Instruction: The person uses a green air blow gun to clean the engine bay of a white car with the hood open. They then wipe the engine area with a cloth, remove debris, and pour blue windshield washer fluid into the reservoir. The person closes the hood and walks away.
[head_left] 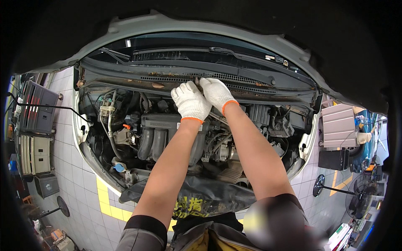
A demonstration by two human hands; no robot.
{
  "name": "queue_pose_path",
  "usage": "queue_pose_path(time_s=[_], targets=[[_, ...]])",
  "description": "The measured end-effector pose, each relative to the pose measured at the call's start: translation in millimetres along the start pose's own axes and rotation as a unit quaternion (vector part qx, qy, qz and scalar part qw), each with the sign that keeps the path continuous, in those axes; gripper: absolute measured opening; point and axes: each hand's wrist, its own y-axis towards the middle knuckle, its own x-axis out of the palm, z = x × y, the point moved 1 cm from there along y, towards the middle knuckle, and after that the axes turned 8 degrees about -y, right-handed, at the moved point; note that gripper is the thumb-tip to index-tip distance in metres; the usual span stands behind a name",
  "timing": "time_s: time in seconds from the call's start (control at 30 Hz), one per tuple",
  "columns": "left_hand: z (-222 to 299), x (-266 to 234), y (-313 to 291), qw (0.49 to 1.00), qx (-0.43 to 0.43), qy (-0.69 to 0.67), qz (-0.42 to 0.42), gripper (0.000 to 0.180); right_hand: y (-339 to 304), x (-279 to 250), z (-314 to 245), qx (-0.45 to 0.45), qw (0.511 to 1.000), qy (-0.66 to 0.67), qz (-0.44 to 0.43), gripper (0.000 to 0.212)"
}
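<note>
Both my hands wear white knitted gloves with orange cuffs and meet at the middle of the black cowl panel [293, 83], below the windshield. My left hand [190, 100] has its fingers curled in at the panel's front edge. Touching it, my right hand [217, 94] reaches slightly farther, thumb and fingers drawn together over the perforated strip. A small dark bit shows between the fingertips, too small to name. What either hand grips is hidden by the gloves. Dry leaves [158, 85] lie on the panel to the left. Beneath my wrists sits the dark engine cover [161, 122].
The raised hood [201, 19] hangs overhead, with a prop rod [46, 106] at the left. A black fender cover [226, 190] drapes over the front edge. An orange dipstick handle [127, 126] and a blue cap [120, 167] stand left. Grey cabinets [35, 154] and a fan [359, 194] flank the car.
</note>
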Motion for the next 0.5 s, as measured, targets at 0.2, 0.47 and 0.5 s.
queue_pose_path(time_s=[0.2,0.47,0.5], targets=[[12,6,-1,0.997,-0.038,0.019,0.069,0.044,-6,-22,17,-0.174,0.977,-0.121,-0.036,0.045],[35,7,8,0.981,-0.152,0.118,0.024,0.073,-31,-45,57,-0.189,0.973,-0.032,0.126,0.043],[37,7,8,0.981,-0.171,0.092,0.011,0.080,-32,-50,65,-0.187,0.968,-0.048,0.160,0.039]])
